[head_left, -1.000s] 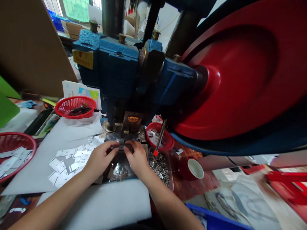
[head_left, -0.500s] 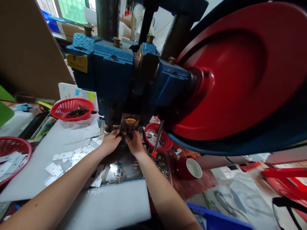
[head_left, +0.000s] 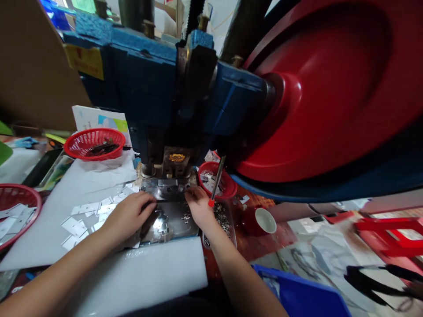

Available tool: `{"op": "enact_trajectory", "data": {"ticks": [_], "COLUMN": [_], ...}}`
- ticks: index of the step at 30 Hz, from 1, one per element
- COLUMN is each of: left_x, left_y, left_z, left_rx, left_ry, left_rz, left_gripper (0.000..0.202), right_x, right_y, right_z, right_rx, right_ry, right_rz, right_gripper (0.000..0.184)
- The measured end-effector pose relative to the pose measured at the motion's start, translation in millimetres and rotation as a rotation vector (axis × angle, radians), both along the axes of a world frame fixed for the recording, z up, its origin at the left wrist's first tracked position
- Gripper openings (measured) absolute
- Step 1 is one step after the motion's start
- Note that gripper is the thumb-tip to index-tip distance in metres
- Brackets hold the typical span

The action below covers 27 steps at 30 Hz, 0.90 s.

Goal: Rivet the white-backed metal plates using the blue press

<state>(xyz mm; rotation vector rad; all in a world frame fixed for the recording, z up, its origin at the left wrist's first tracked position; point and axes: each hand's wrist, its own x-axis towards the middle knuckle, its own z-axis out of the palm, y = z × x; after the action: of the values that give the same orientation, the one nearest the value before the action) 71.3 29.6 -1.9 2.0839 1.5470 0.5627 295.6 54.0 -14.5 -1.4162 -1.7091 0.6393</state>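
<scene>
My left hand [head_left: 127,215] rests with its fingers curled at the left edge of the shiny metal tray [head_left: 175,222], just beside a scatter of flat pale metal pieces [head_left: 87,213]. My right hand [head_left: 200,204] lies at the tray's right side, fingertips pinched together near the front right corner of the press die [head_left: 167,187]. What either hand holds, if anything, is hidden. The blue press body [head_left: 148,79] stands directly above the die.
A big red flywheel [head_left: 330,88] fills the right. By my right hand are a tray of small metal parts [head_left: 223,218], a red bowl [head_left: 228,187] with a red-tipped tool [head_left: 215,182] and a red cup [head_left: 261,220]. Red baskets [head_left: 94,143] [head_left: 18,204] sit left; a blue bin [head_left: 297,295] is near.
Both hands have drawn back from under the press head; the left now sits at the tray's left edge and the right at the die's front right corner. The camera has moved closer.
</scene>
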Motion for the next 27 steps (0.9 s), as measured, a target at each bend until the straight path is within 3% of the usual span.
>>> {"op": "enact_trajectory", "data": {"ticks": [3,7,13,18,20,22,24,27], "left_x": [-5,-1,4,5,5,5,4,4], "left_y": [-22,-29,-28,-33,-33,-32,-30,-26], "left_z": [-17.1,-29.1,-19.8,-12.8,-11.8,-12.1,-13.2,-14.4], "left_rx": [-0.036,-0.030,-0.153,-0.247,-0.233,-0.178,-0.149,-0.216], "left_ry": [0.137,0.153,-0.018,-0.191,-0.243,-0.268,-0.256,-0.206], "left_rz": [-0.071,-0.054,-0.062,0.100,0.136,0.096,0.055,0.105], "left_gripper": [0.030,0.030,0.022,0.016,0.027,0.036,0.032,0.029], "right_x": [12,15,11,14,15,13,8,-9], "right_y": [-17,-28,-20,-13,-12,-12,-8,3], "right_z": [-8.2,-15.1,-14.1,-21.1,-23.8,-23.4,-18.8,-6.5], "right_rx": [-0.057,-0.064,-0.002,0.061,0.076,0.087,0.109,0.177], "right_ry": [-0.024,-0.138,-0.430,-0.591,-0.597,-0.548,-0.463,-0.369], "right_rz": [-0.013,0.008,-0.026,-0.008,0.016,0.034,0.032,0.018], "right_gripper": [0.015,0.016,0.018,0.017,0.014,0.013,0.012,0.014]}}
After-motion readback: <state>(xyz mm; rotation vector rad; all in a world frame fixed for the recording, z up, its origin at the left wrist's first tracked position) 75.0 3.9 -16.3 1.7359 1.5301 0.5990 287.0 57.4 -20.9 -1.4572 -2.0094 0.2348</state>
